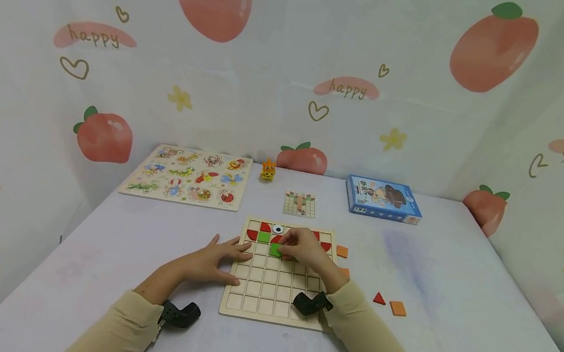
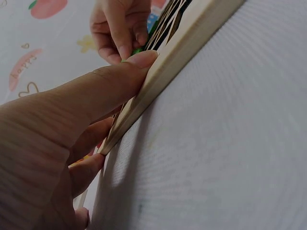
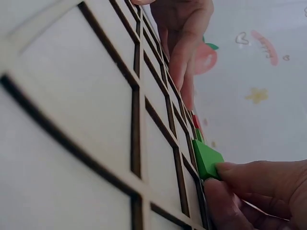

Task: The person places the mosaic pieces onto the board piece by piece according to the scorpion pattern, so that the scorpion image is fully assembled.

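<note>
A wooden grid board (image 1: 268, 291) lies on the table in the head view. Between thumb and fingertips, my right hand (image 1: 305, 249) pinches a green square tile (image 3: 207, 160); in the right wrist view the tile is tilted against the grid. My left hand (image 1: 209, 262) rests along the board's left edge, fingers spread, its thumb (image 2: 139, 60) on the rim in the left wrist view. Along the top rows sit another green tile (image 1: 263, 236), red curved pieces (image 1: 252, 234) and a white tile with an eye (image 1: 278, 229). My right hand hides part of those rows.
Right of the board lie orange square tiles (image 1: 398, 308) and a red triangle (image 1: 379, 298). Behind it is a small pattern card (image 1: 300, 204). Further back are an insect puzzle board (image 1: 187, 175), an orange toy figure (image 1: 268, 170) and a blue box (image 1: 383, 199).
</note>
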The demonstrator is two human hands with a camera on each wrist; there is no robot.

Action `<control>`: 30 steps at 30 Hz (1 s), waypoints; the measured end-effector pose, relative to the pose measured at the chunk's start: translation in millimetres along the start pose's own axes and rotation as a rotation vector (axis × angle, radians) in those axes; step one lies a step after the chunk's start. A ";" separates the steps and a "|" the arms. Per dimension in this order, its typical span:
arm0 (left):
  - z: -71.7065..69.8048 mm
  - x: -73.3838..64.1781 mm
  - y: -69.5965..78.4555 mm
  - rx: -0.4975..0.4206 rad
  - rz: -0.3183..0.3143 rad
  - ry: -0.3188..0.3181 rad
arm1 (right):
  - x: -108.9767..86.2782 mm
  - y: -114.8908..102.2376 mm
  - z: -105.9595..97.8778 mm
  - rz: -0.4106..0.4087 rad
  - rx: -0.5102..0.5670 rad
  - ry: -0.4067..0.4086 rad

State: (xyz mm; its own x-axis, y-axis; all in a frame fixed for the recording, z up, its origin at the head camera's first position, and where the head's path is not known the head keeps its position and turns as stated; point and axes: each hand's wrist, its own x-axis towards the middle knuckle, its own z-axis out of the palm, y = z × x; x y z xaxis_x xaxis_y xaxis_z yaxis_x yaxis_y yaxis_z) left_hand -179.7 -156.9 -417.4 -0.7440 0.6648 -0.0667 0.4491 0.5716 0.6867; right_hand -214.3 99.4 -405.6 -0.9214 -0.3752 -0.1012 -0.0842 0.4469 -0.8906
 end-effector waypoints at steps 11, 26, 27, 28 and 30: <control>0.1 0.4 0.0 0.001 -0.005 0.003 | -0.5 -1.7 1.9 -0.004 -0.092 0.029; -1.1 -0.3 3.4 -0.010 -0.008 -0.003 | -0.7 -4.0 1.2 -0.033 -0.115 0.018; -0.9 -0.2 3.0 -0.009 -0.007 -0.004 | -0.9 -4.6 0.9 -0.027 -0.102 0.012; -0.8 -0.1 2.5 -0.007 -0.007 -0.006 | -1.3 -5.6 0.6 -0.020 -0.086 0.003; -0.4 0.2 1.5 -0.001 -0.005 -0.007 | -1.8 -7.5 -0.4 -0.009 -0.052 -0.018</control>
State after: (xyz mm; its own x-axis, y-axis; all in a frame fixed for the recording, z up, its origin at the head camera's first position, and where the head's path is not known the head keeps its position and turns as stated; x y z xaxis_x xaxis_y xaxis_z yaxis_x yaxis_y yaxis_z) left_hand -179.3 -156.2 -416.1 -0.7428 0.6653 -0.0756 0.4445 0.5744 0.6873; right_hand -212.2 97.0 -398.6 -0.9137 -0.3933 -0.1019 -0.1119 0.4848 -0.8674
